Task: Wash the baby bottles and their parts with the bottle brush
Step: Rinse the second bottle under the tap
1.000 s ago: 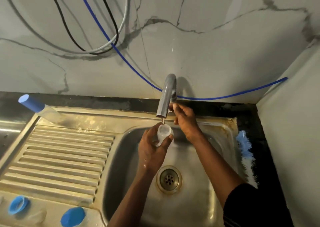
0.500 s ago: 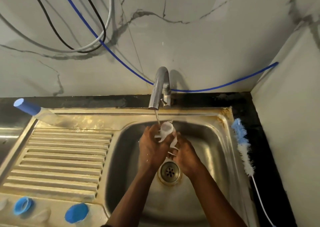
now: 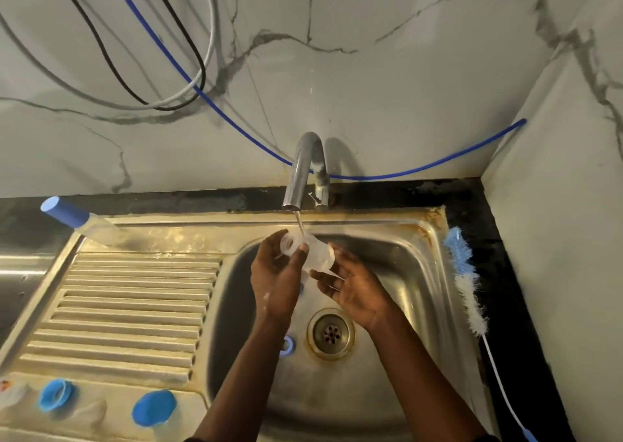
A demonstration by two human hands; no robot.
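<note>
Gripping a clear bottle point(image 3: 315, 256) at its neck end with the curled left hand point(image 3: 274, 279), just below the tap point(image 3: 303, 168) in its thin stream. Touching the bottle's base with the loosely spread fingers of the right hand point(image 3: 354, 290). Working over a stained steel sink point(image 3: 414, 273), with a ribbed drainboard point(image 3: 135, 306) left of the tap and a black counter point(image 3: 472, 202) right of it. Facing a veined marble wall point(image 3: 371, 70) behind the tap, with a blue hose point(image 3: 371, 177) and cables point(image 3: 204, 74) sagging across it. Leaving the bottle brush point(image 3: 467, 279) lying on the sink's rim, right of the tap.
</note>
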